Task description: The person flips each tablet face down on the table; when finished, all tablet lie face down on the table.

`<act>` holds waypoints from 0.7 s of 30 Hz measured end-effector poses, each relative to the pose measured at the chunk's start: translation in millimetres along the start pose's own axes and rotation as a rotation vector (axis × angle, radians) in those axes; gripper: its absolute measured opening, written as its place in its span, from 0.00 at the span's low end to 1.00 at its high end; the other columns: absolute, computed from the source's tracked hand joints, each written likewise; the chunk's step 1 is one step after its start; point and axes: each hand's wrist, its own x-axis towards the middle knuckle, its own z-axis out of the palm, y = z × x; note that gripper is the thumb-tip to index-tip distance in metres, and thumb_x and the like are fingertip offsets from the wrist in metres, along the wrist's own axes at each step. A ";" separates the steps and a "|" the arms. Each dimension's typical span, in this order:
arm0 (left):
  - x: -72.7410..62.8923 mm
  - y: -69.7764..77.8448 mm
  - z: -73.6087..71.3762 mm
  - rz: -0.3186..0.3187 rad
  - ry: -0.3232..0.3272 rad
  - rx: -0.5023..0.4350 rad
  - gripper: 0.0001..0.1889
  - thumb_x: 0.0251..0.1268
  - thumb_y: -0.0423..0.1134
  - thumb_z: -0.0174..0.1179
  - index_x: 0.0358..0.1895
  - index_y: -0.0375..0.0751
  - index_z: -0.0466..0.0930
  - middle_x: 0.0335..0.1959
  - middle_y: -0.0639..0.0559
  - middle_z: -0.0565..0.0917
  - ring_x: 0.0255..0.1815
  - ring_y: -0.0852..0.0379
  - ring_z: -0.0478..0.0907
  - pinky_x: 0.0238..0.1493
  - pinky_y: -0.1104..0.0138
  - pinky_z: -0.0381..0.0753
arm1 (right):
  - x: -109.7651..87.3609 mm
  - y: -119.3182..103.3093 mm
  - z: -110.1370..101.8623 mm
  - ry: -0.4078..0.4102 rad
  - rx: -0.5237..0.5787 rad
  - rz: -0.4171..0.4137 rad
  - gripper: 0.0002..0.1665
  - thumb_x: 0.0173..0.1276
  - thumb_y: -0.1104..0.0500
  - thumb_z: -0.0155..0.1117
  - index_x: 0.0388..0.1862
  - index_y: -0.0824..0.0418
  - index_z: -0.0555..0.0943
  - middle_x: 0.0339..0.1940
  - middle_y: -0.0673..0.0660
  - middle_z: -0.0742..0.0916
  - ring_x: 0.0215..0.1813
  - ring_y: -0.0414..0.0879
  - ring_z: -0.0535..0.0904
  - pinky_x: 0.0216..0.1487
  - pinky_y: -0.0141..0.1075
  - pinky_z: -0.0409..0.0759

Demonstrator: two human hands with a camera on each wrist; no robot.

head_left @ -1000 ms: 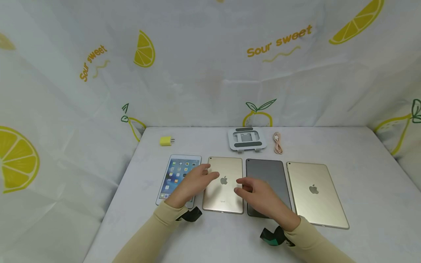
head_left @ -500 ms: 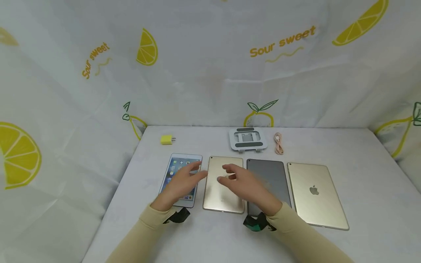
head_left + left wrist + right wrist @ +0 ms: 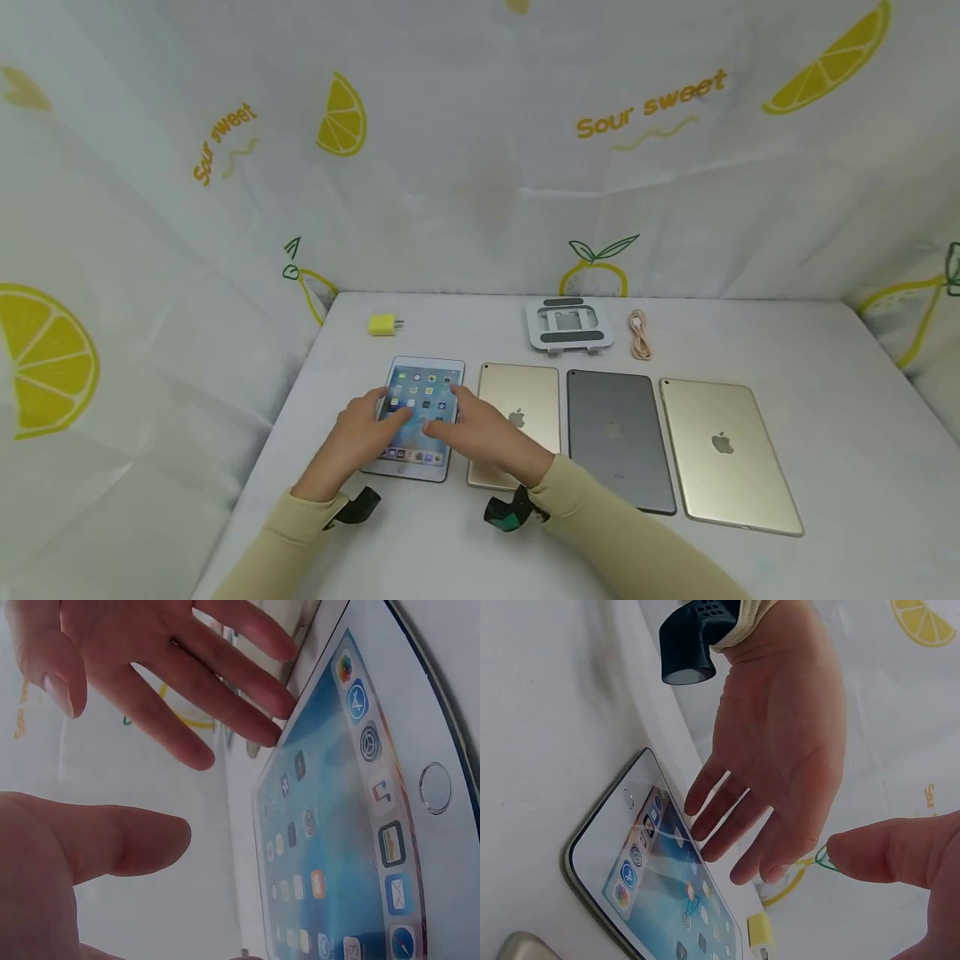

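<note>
A white-framed tablet (image 3: pixel 416 442) lies face up on the table, its lit screen showing app icons. My left hand (image 3: pixel 358 437) is at its left edge, thumb over the screen. At the right edge is my right hand (image 3: pixel 483 429), its thumb also above the glass. In the left wrist view, the right hand's extended fingers (image 3: pixel 247 712) reach the tablet's edge (image 3: pixel 450 825), while the left thumb (image 3: pixel 127 840) stays clear of the screen. The right wrist view shows the left hand (image 3: pixel 780 750) with loosely straight fingers along the opposite edge; the right thumb (image 3: pixel 885 851) hovers apart.
To the right lie a gold tablet (image 3: pixel 517 383), a dark grey tablet (image 3: pixel 615 450) and another gold tablet (image 3: pixel 731 467), backs up. Behind them are a yellow charger plug (image 3: pixel 382 325), a grey folding stand (image 3: pixel 568 325) and a coiled pink cable (image 3: pixel 639 335). Printed cloth backs the table.
Both hands have moved left. The right hand has passed from the grey tablet over the gold one to the white tablet's right edge; the left hand has shifted to its left edge.
</note>
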 end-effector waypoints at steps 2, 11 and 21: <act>1.1 -1.5 -0.7 -0.003 -0.018 -0.017 0.43 0.81 0.56 0.58 0.83 0.27 0.59 0.81 0.24 0.66 0.82 0.26 0.65 0.76 0.30 0.70 | 0.6 -1.0 1.5 0.001 -0.011 -0.005 0.55 0.76 0.43 0.66 0.87 0.70 0.55 0.82 0.73 0.72 0.83 0.69 0.69 0.78 0.67 0.73; 5.3 1.8 -6.6 -0.058 -0.039 -0.136 0.40 0.81 0.54 0.57 0.83 0.30 0.61 0.81 0.26 0.67 0.76 0.30 0.74 0.74 0.34 0.75 | 3.6 -1.7 5.8 0.027 -0.022 0.000 0.54 0.76 0.41 0.67 0.86 0.69 0.58 0.82 0.70 0.74 0.82 0.67 0.71 0.76 0.67 0.75; 10.3 3.2 -16.8 -0.086 -0.056 -0.271 0.36 0.81 0.52 0.57 0.81 0.32 0.65 0.79 0.30 0.70 0.77 0.32 0.72 0.78 0.36 0.72 | 4.6 -0.1 5.7 0.032 -0.011 0.002 0.52 0.77 0.41 0.66 0.87 0.68 0.59 0.80 0.69 0.76 0.82 0.66 0.72 0.77 0.66 0.74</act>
